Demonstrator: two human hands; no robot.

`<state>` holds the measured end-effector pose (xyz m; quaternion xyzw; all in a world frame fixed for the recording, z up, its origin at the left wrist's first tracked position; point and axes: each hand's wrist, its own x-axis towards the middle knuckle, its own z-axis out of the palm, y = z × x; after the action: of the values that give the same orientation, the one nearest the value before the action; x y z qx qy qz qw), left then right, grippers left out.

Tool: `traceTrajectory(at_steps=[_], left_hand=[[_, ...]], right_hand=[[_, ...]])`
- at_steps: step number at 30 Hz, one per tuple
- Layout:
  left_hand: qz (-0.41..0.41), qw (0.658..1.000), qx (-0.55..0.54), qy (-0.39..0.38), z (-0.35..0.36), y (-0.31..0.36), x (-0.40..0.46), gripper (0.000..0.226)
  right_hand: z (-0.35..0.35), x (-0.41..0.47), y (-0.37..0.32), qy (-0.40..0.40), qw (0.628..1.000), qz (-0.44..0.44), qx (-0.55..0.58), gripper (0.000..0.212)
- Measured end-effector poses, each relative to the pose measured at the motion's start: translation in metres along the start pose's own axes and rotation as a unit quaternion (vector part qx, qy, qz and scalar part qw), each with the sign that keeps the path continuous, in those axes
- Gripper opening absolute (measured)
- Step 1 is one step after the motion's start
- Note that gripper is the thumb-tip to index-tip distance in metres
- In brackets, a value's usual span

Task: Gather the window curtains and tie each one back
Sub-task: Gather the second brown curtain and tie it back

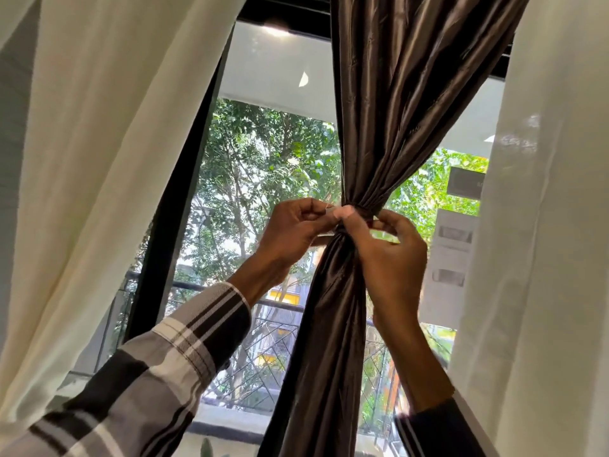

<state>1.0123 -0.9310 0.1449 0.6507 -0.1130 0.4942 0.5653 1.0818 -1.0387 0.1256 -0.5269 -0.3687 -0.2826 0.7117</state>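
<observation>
A shiny brown curtain (405,103) hangs in front of the window, gathered into a narrow waist at mid-height. Around that waist runs a thin dark tie-back band (361,211). My left hand (293,229) is on the left of the waist, its fingers curled and pinching the tie's end. On the right side, my right hand (392,252) pinches the other end with thumb and fingertips. Below the hands the brown curtain falls in a loose twisted column. A cream curtain (99,143) hangs on the left and a white curtain (540,225) on the right.
A black window frame (171,232) slants behind the cream curtain. Through the glass I see trees, a balcony railing (273,328) and buildings. My striped sleeves fill the lower left and lower right.
</observation>
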Motion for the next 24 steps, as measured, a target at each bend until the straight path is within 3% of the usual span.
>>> traceTrajectory(at_steps=[3,6,9,12,16,20,24], left_hand=[[0.008,1.0,-0.004,0.002,0.0,-0.001,0.0,0.015],[-0.01,1.0,-0.019,-0.002,-0.009,-0.002,0.0,0.022],[-0.034,0.999,-0.039,-0.015,-0.016,-0.005,-0.001,0.012],[-0.041,0.998,-0.031,0.021,-0.014,-0.004,0.0,0.004],[-0.053,0.997,-0.017,0.058,-0.013,-0.001,0.001,0.01],[0.02,0.993,0.05,0.104,-0.007,-0.001,-0.001,0.017],[0.103,0.966,0.186,0.145,-0.001,0.0,-0.003,0.031]], right_hand=[[0.002,0.003,-0.002,-0.01,1.0,0.001,-0.022,0.054],[-0.001,0.015,0.001,-0.071,0.993,0.041,0.082,0.041],[-0.006,0.015,-0.002,-0.125,0.972,0.091,0.177,0.029],[-0.005,0.014,-0.003,-0.15,0.961,0.112,0.203,0.024],[-0.005,0.015,-0.001,-0.159,0.959,0.117,0.205,0.024],[-0.004,0.012,0.0,-0.151,0.956,0.116,0.224,0.025],[0.0,0.01,0.002,-0.125,0.956,0.108,0.241,0.025]])
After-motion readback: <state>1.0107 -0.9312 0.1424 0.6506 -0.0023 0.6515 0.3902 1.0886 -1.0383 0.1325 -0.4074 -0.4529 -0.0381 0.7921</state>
